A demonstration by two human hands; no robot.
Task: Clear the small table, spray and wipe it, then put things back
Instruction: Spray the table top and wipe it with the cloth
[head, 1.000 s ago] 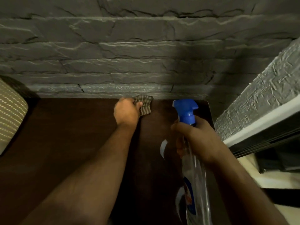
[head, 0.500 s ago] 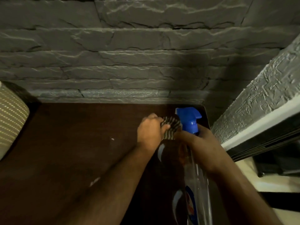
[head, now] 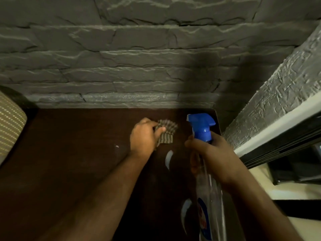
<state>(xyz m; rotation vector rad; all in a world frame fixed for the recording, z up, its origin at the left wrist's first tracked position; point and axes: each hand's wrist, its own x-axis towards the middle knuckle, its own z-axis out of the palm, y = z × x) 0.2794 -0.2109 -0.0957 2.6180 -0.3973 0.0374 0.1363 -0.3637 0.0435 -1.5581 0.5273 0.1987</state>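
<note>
l hand grips ribbed cloth, dark glossy table

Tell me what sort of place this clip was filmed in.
Probably a home living room or bedroom corner. A dark wooden table stands against a grey stone-look wall, with a woven cushion at its left. The left hand wipes with a cloth; the right hand grips a spray bottle.

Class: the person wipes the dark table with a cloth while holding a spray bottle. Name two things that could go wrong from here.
1. The cloth is working close to the spray bottle; the left hand might bump it.
2. The right hand grips the bottle just below its trigger, so a squeeze could spray the wall, not the table.
</note>
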